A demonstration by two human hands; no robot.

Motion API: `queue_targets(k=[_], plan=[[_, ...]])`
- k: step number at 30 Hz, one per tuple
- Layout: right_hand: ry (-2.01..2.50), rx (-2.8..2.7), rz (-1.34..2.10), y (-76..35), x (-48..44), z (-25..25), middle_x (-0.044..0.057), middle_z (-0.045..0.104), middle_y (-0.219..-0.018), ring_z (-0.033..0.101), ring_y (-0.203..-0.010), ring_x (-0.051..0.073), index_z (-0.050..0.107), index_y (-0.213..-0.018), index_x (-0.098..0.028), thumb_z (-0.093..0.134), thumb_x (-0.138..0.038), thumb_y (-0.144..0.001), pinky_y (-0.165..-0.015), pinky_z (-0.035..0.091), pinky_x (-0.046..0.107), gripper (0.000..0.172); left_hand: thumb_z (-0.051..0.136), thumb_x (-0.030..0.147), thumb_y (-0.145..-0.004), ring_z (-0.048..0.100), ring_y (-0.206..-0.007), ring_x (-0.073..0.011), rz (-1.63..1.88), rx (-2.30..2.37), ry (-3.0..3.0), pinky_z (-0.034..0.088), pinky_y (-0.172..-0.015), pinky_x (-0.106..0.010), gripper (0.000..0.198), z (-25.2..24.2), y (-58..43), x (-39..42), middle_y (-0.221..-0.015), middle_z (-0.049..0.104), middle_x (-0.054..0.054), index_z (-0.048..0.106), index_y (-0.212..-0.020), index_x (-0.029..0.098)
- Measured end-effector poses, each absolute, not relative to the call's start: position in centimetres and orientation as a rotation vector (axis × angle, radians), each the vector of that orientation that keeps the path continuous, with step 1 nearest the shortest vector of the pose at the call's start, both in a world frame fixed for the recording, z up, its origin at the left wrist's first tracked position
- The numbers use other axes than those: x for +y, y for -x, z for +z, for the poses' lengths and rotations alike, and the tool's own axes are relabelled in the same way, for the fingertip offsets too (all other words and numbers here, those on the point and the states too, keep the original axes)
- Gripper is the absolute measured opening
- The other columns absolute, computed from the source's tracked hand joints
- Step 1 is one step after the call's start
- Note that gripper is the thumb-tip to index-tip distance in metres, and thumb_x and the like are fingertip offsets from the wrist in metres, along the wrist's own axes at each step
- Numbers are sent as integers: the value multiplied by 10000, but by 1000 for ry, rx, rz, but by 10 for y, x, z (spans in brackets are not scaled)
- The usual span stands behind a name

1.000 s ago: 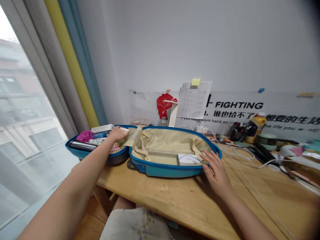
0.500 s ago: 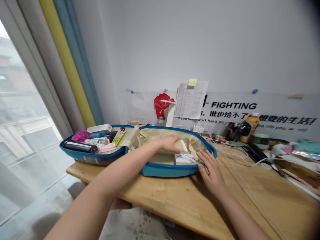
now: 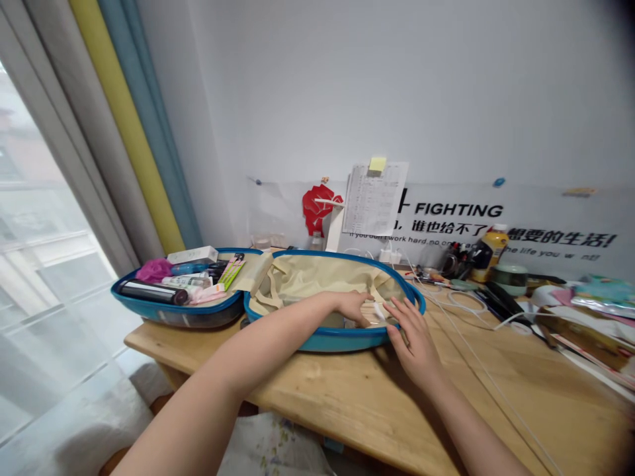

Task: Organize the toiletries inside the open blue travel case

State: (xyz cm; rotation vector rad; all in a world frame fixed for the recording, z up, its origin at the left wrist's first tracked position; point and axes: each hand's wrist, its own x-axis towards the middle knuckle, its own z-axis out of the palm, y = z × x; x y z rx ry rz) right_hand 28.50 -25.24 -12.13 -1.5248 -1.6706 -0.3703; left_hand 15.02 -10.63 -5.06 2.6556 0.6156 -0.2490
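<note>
Layout and Grip Status, Left to Right

A curtain [image 3: 129,125] with grey, yellow and blue sections hangs at the window. The suitcase lies open on the wooden desk [image 3: 322,380], its 2 halves side by side.

The left half [image 3: 149,309] contains a dark cylinder [image 3: 153,292] along the near rim, a purple mesh bundle [image 3: 155,270], a white box [image 3: 193,256] by the far rim, and a green-and-pink packet [image 3: 232,272] near the hinge side.

The right half [image 3: 342,342] has a beige lining and beige straps [image 3: 272,294]. The left hand [image 3: 354,307] reaches inside it, near its right end. Its fingers grasp a small white-and-beige packet [image 3: 370,313], located in this half against the fingertips of the other hand. Whether the small packet bears on anything below cannot be told.

The right hand [image 3: 413,337] spans the right end of the rim; its fingers are extended and loosely spread, gripping nothing.

Farther right, a yellow-and-black bottle [image 3: 489,254] stands before the lettered poster [image 3: 560,238].
</note>
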Motion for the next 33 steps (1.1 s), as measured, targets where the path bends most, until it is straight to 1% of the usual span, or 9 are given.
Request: queue_targets(k=[4,7,10,14,18,22,24,28,33], plan=[[1521,-1682,-379,-287,-251,-123,74,530,-1346,375,-1333,272,559,-1234,-253,381,-443,-910,-1041,370,526,416,593,537,-751,383,-1320,-264,-178,585,-2539,346,-1065,-369,894,-49,-149,-105,-1474,346,-154,216,-1443,115],[1497,-1683,-410,-289,-249,-125,72,536,-1341,381,-1330,269,557,-1232,-250,380,-432,-912,-1037,377,522,409,531,565,-806,354,-1342,-250,-23,597,-2479,304,-1095,-354,827,-41,-145,-97,-1488,326,-156,254,-1433,104],[1477,-1690,-440,-292,-248,-126,76,536,-1341,381,-1331,268,551,-1236,-239,382,-410,-913,-1033,387,514,402,481,501,-867,435,-1289,-206,213,664,-2488,354,-1057,-312,660,-26,-126,-78,-1447,410,-122,342,-1402,140],[1478,-1706,-481,-293,-248,-127,78,545,-1332,385,-1329,271,552,-1232,-234,387,-396,-911,-1019,405,514,396,421,364,-913,515,-1206,-137,443,1133,-2595,395,-995,-225,459,-3,-66,-35,-1369,518,-48,441,-1345,210],[1480,-1713,-558,-292,-249,-125,78,553,-1324,417,-1308,276,550,-1232,-235,379,-379,-916,-987,435,507,388,311,244,-922,464,-1261,-205,482,1574,-2559,367,-1040,-331,470,5,25,10,-1383,491,-113,411,-1374,165],[1497,-1732,-612,-293,-250,-125,75,547,-1330,424,-1302,285,525,-1261,-245,370,-362,-919,-969,449,505,393,443,208,-830,401,-1291,-339,413,2041,-2459,344,-1035,-485,576,-2,114,40,-1375,467,-202,378,-1393,104],[1496,-1743,-630,-295,-251,-126,78,548,-1327,423,-1303,287,517,-1268,-241,370,-357,-918,-973,448,503,396,515,219,-781,380,-1291,-377,335,2185,-2428,337,-1023,-528,643,-7,146,51,-1378,451,-223,373,-1396,98],[1514,-1765,-636,-300,-252,-131,82,546,-1326,401,-1319,290,509,-1282,-228,376,-364,-912,-1003,425,502,416,566,262,-752,407,-1267,-363,155,2292,-2426,364,-999,-516,661,-13,183,72,-1360,472,-219,405,-1377,121],[1527,-1776,-643,-302,-253,-133,79,527,-1346,386,-1328,293,483,-1298,-236,360,-372,-914,-1027,397,504,426,520,191,-763,476,-1214,-310,-6,2267,-2478,400,-968,-456,456,-17,197,90,-1283,557,-175,556,-1218,165]])
